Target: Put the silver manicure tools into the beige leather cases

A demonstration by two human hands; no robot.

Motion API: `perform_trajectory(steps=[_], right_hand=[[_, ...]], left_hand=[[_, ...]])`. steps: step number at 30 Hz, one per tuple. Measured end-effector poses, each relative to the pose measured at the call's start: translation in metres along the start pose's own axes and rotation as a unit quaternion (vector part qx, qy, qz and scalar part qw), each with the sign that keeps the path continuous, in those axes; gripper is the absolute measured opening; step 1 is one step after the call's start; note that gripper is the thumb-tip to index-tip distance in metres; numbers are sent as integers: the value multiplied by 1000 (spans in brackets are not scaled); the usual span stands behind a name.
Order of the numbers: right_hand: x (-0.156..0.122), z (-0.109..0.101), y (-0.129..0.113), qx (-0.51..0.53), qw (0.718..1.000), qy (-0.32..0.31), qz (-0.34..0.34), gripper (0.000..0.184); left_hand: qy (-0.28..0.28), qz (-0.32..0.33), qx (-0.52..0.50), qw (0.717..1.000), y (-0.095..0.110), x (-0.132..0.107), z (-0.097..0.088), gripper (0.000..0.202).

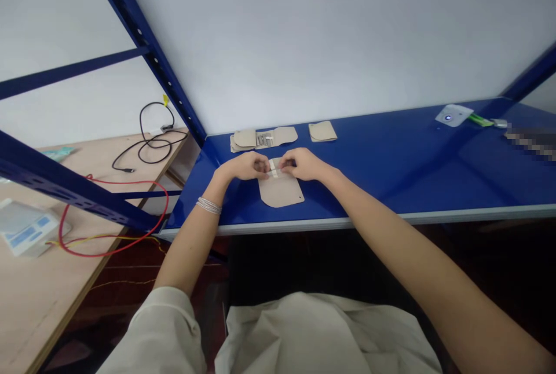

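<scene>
Two hands are pinching a small strip over a beige piece on the blue table.

The left hand and right hand are meeting close together, each with its fingers closed narrowly on one end of the white strip. They are holding it just above the top edge of the beige piece, which is lying flat near the front of the blue table. A stack of similar pieces is sitting just behind the hands. A black cable is lying coiled on the wooden bench to the left.
</scene>
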State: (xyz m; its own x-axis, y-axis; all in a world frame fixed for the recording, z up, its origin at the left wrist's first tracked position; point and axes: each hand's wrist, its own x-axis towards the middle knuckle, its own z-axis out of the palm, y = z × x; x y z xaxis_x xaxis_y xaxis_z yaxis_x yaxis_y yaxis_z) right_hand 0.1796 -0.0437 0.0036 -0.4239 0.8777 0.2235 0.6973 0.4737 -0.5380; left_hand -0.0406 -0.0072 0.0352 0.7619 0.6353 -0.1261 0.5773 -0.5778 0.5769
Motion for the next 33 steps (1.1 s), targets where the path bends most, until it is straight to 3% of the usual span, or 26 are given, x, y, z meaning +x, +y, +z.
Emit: perform_trajectory(steps=[9,13,17,24,33], right_hand=[[1,-1,0,-12,1000,-9,-6,22],[0,-2,-2,-12,1000,-3,-4,26],[0,-3,-2,-7,1000,-1,3,27],[0,-4,-2,-27,1000,-12,2,28],[1,1,-3,-24,999,-17,-16,30]], left_hand=[[-6,-9,17,1000,1,0,1,26],[68,-7,37,997,4,2,4,28],[135,22,-6,991,4,8,11,25],[122,30,-64,990,-9,18,18,27],[125,46,-39,990,-14,22,19,26]])
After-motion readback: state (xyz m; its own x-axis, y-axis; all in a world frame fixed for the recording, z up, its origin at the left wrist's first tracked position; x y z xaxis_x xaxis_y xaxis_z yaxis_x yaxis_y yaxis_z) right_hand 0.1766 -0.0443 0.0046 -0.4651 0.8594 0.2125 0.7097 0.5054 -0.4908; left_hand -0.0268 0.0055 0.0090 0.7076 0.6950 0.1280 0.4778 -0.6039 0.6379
